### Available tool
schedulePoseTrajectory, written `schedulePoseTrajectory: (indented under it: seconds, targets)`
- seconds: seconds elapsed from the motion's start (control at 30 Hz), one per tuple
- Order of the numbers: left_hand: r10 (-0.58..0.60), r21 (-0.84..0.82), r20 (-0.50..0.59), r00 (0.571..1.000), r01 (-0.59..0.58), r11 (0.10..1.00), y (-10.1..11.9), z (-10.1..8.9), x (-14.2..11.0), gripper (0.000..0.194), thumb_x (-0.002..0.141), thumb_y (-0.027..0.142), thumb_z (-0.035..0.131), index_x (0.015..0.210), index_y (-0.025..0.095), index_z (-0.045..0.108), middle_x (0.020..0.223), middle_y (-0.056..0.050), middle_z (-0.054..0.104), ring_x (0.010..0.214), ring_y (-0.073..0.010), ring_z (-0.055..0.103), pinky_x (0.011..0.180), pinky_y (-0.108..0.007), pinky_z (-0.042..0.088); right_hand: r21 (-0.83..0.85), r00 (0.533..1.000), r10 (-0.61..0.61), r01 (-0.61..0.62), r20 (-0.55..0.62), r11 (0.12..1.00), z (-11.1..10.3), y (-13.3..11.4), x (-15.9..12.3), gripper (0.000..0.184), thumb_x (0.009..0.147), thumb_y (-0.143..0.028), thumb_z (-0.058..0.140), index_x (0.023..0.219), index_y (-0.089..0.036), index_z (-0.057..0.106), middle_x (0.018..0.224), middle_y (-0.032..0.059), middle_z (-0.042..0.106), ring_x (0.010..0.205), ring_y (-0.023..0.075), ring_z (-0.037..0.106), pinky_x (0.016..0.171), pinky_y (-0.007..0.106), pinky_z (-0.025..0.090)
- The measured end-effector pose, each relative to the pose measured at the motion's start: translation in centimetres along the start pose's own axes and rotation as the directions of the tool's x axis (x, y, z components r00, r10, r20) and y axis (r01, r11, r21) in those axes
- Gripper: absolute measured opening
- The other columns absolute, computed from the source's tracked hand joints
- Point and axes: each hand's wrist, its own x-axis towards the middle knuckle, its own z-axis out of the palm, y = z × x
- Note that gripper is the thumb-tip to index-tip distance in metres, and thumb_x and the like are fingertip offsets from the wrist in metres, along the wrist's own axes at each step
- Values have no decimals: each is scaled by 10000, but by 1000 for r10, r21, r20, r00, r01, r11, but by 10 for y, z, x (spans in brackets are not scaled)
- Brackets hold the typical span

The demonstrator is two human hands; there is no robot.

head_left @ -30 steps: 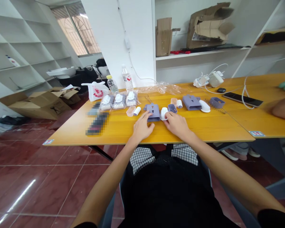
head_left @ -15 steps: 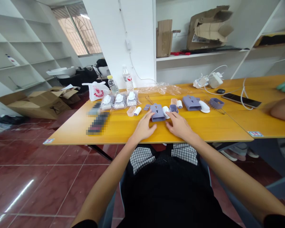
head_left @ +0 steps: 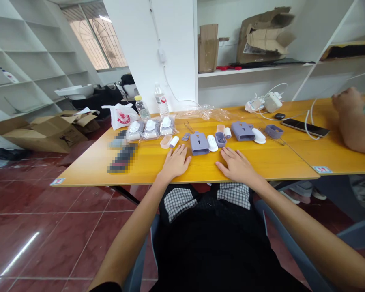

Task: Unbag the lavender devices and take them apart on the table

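My left hand (head_left: 175, 162) lies flat on the table with its fingers spread, just left of a purple plastic housing (head_left: 199, 144). My right hand (head_left: 237, 164) also rests flat, fingers apart, in front of a small purple cup (head_left: 220, 139). Between the hands, a white ribbed oval piece (head_left: 212, 143) touches or nearly touches the housing's right side. Beyond my left fingers are a white roller (head_left: 174, 141), a clear pinkish cup (head_left: 166, 142) and small purple flat pieces (head_left: 185, 137). A second purple housing (head_left: 242, 131) and a white oval piece (head_left: 259, 136) lie farther right.
Bagged white-and-grey units (head_left: 151, 129) stand at the back left near bottles (head_left: 162, 100) and a plastic bag (head_left: 121, 116). A phone (head_left: 305, 127), mouse (head_left: 280, 116) and charger cables lie right. Another person's arm (head_left: 355, 121) rests on the adjoining table (head_left: 346, 158).
My hands have moved apart, away from the purple housing and white oval piece, and now lie flat on the table. At the right, the other person's arm has come farther into view.
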Motion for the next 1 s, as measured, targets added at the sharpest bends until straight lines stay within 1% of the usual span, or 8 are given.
schedulePoseTrajectory:
  seconds: [0.1, 0.2, 0.37, 0.6, 0.73, 0.87, 1.0]
  targets:
    - [-7, 8, 11, 1000, 7, 1000, -1, 0, 1, 612, 1118, 411, 360, 1652, 128, 450, 1775, -177, 355, 1677, -344, 310, 1357, -630, 237, -26, 997, 57, -55, 57, 998, 1, -2, -1, 801, 1079, -602, 323, 1674, -77, 435, 1759, 217, 392, 1664, 369, 310, 1345, 615, 211]
    - [-6, 6, 17, 1000, 6, 1000, -1, -2, 1, 609, 1118, 419, 362, 1656, 148, 449, 1774, -172, 359, 1675, -339, 316, 1356, -621, 240, -35, 994, 80, -77, 69, 996, 1, -2, 1, 835, 1074, -638, 311, 1696, -87, 394, 1770, 222, 367, 1676, 366, 280, 1349, 620, 183]
    - [-9, 11, 26, 1000, 9, 1000, 1, -5, 0, 619, 1120, 418, 355, 1659, 125, 443, 1777, -177, 349, 1678, -343, 307, 1359, -616, 236, -31, 993, 79, -76, 88, 997, -1, -1, 2, 861, 1077, -648, 297, 1680, -44, 408, 1775, 247, 339, 1680, 379, 261, 1350, 628, 171]
    - [-11, 33, 34, 999, 10, 999, 1, -5, 0, 611, 1122, 403, 362, 1653, 112, 449, 1778, -181, 344, 1679, -337, 304, 1364, -604, 229, -41, 992, 86, -82, 93, 996, -1, -2, 2, 847, 1076, -647, 297, 1674, -62, 427, 1777, 234, 342, 1682, 359, 264, 1351, 624, 174]
    - [-3, 33, 26, 1000, 2, 999, 1, -4, 0, 611, 1124, 415, 360, 1653, 124, 450, 1777, -176, 347, 1678, -336, 307, 1364, -606, 229, -43, 992, 84, -81, 90, 996, -1, -2, 2, 854, 1074, -656, 294, 1678, -66, 423, 1774, 234, 349, 1683, 359, 263, 1350, 627, 177]
    - [-4, 35, 27, 1000, 3, 999, 1, -4, -1, 616, 1124, 416, 354, 1655, 118, 447, 1778, -176, 346, 1678, -338, 307, 1365, -605, 229, -43, 992, 83, -79, 98, 996, -1, -2, 2, 865, 1073, -650, 291, 1672, -39, 422, 1775, 241, 340, 1682, 367, 263, 1351, 630, 178]
    - [1, 31, 14, 1000, -1, 1000, 0, -3, 0, 605, 1122, 416, 360, 1650, 137, 459, 1771, -173, 365, 1674, -337, 319, 1362, -605, 237, -28, 993, 78, -75, 85, 997, -1, -3, 2, 846, 1071, -640, 303, 1678, -63, 419, 1769, 237, 359, 1679, 372, 269, 1348, 636, 179]
